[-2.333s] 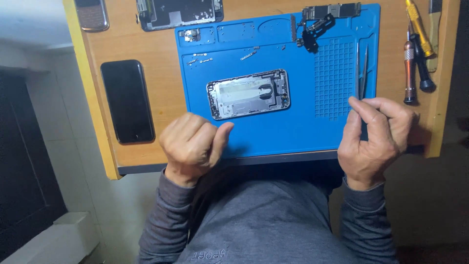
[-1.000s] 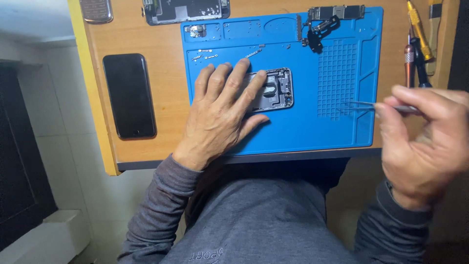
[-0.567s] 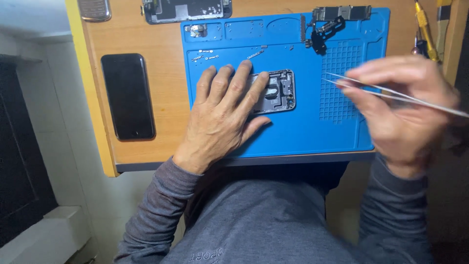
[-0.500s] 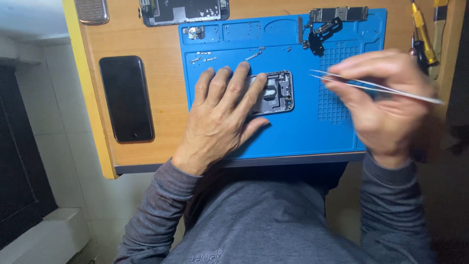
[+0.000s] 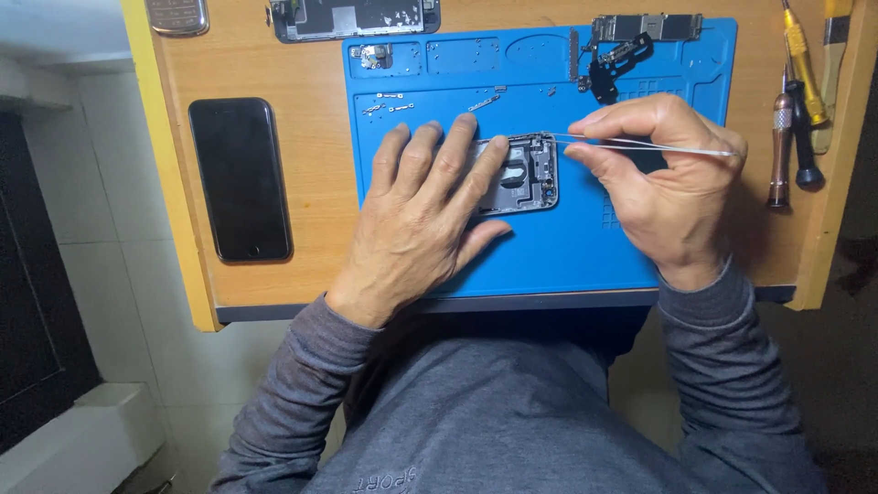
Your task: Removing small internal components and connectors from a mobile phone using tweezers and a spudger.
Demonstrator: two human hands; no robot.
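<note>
Right hand [image 5: 668,183] has swung its thin silver metal tweezers [image 5: 640,144] in, tips now at the opened grey phone shell [image 5: 526,174]. Left hand [image 5: 421,215] stays flat, fingers spread, pinning it to the blue rubber mat [image 5: 567,247].

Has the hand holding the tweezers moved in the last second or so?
Yes. The right hand has come leftward off the blue mat's right edge, bringing the tweezers tips to the opened phone.

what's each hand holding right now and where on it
The right hand pinches thin metal tweezers along their middle. The left hand grips nothing; it lies flat on the opened phone housing, pressing it against the blue mat.
</note>
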